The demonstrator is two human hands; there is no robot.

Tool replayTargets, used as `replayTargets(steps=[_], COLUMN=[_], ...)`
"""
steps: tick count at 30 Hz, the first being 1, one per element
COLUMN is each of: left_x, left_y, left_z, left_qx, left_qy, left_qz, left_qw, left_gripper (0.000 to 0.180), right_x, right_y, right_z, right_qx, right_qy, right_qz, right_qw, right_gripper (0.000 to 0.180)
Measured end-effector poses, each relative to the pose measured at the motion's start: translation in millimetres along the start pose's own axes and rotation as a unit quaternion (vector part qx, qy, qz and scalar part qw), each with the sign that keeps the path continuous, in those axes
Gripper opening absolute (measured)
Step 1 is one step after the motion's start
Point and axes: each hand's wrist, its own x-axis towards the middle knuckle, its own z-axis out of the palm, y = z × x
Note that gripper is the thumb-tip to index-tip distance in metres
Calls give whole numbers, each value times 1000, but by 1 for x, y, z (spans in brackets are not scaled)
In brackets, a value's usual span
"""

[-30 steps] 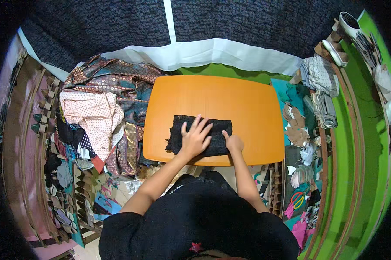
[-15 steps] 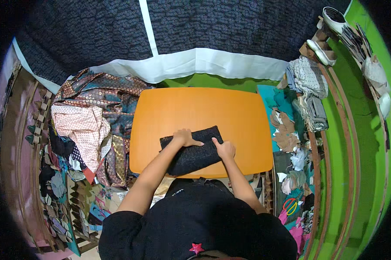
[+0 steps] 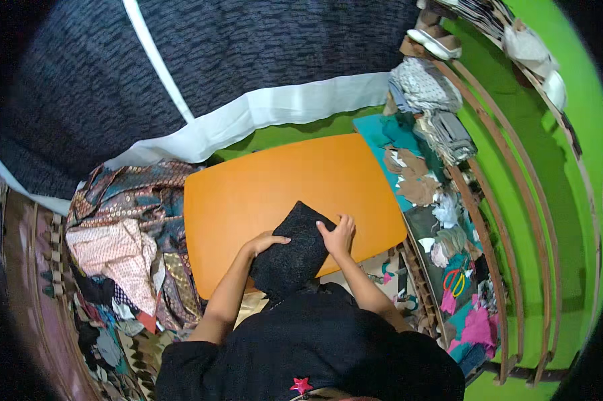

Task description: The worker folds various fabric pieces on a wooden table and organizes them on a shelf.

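Black cloth [image 3: 293, 250] now turned, nearer body

An orange desk [image 3: 268, 184] is standing in the middle, its top bare toward the far edge. Patterned fabrics [image 3: 124, 230] are lying in a heap just beside its left edge, a pink printed piece [image 3: 111, 250] sitting on top. Beyond the desk a dark textured cloth [image 3: 248, 53] with a white band [image 3: 275, 110] is spreading across the floor. To the right, fabric scraps [image 3: 442, 220] are trailing along a curved wooden rack [image 3: 489, 254] against a bright green wall [image 3: 549, 200]. Folded grey cloths [image 3: 442, 130] are resting near the rack's far end, with pale shoes [image 3: 442, 43] lying further back.
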Motion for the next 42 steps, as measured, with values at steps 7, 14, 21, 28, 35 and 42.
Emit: replayTargets(steps=[7, 14, 21, 28, 35, 42], left_x=[10, 61, 160, 257, 329, 372], left_y=[49, 128, 257, 381, 456, 486], left_z=[35, 102, 197, 258, 301, 274], left_qx=[-21, -30, -57, -13, 109, 163], left_qy=[-54, -62, -146, -156, -149, -164], left_qz=[58, 140, 112, 36, 79, 100], left_qw=[997, 988, 981, 987, 980, 968], left_gripper=[61, 74, 59, 44, 45, 48], right_x=[-4, 85, 231, 343, 421, 435], right_y=[43, 48, 115, 154, 201, 215], right_z=[-14, -127, -222, -287, -335, -310], right_qx=[553, 615, 576, 537, 579, 616], right_qy=[-130, -159, -160, -58, 4, 66], right_qz=[407, 284, 261, 253, 221, 196], right_qw=[715, 718, 758, 802, 785, 760], right_gripper=[64, 62, 61, 60, 51, 50])
